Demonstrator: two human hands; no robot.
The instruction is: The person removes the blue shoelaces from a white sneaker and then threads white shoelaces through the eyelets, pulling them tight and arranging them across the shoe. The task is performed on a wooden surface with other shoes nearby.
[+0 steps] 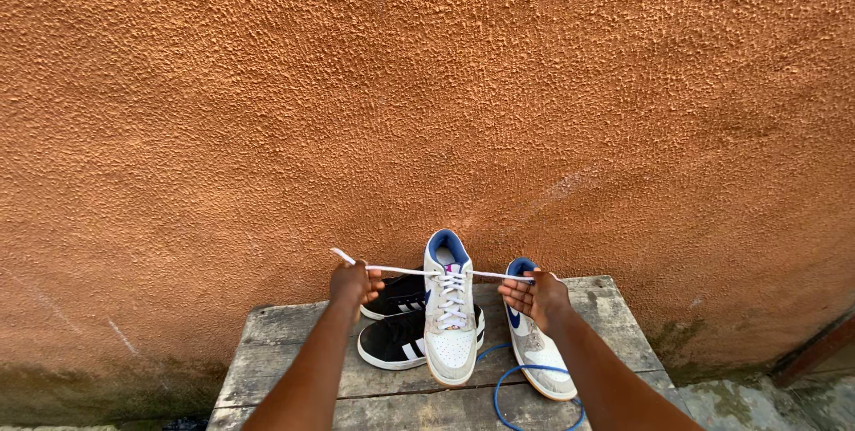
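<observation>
Both hands pulled a white lace taut over a grey-white sneaker
I saw the left hand (354, 282) and right hand (534, 296) well apart, each pinched on an end of the white lace (419, 272), stretched level across the upright grey-white sneaker (450, 324) on the wooden worktop (276, 342); its mate (539, 355) and a blue lace (512, 382) lay beside, black sneakers (396, 342) behind, orange wall (427, 93) beyond
</observation>
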